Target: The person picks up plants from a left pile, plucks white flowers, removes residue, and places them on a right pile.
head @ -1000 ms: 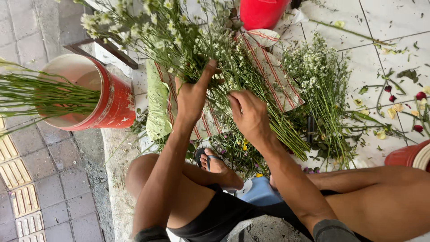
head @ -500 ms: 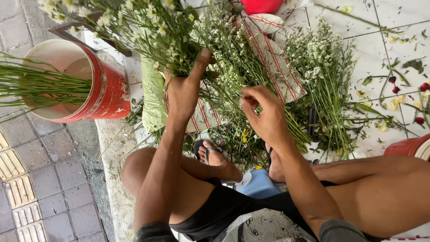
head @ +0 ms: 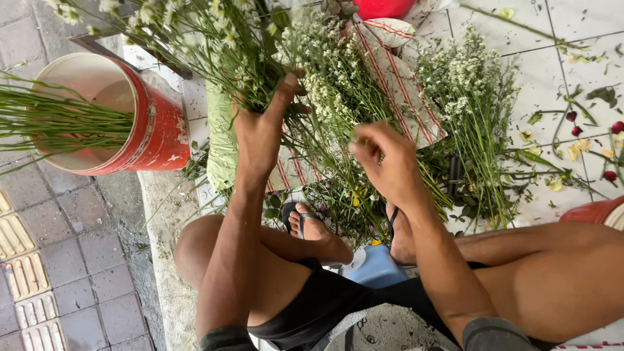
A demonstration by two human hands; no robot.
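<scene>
On your far left, the red bucket (head: 140, 123) lies tipped on its side on the paving, with long green stems (head: 58, 120) sticking out of its mouth; it is well apart from your hands, so leave it be for now. Next comes your left hand (head: 260, 133). Its grip is closed around a bunch of small white flowers (head: 214, 39), with the thumb poking up beside the stalks. Hold that bunch firm but soft, because thin stalks like these will likely snap if you squeeze hard. Try to keep the flower heads level so the bunch looks even. Below, your foot in a sandal (head: 312, 227) rests among loose bits of flower, so mind you do not step on good ones. Then comes your right hand (head: 387, 166). Its fingers are curled and pressed together, and it looks like they pinch one thin stalk, though I cannot tell for sure. Pull slowly so it does not tangle. More white flowers (head: 468, 97) lie on the striped cloth (head: 403, 84) on the tiled floor (head: 572, 71) to your right.
</scene>
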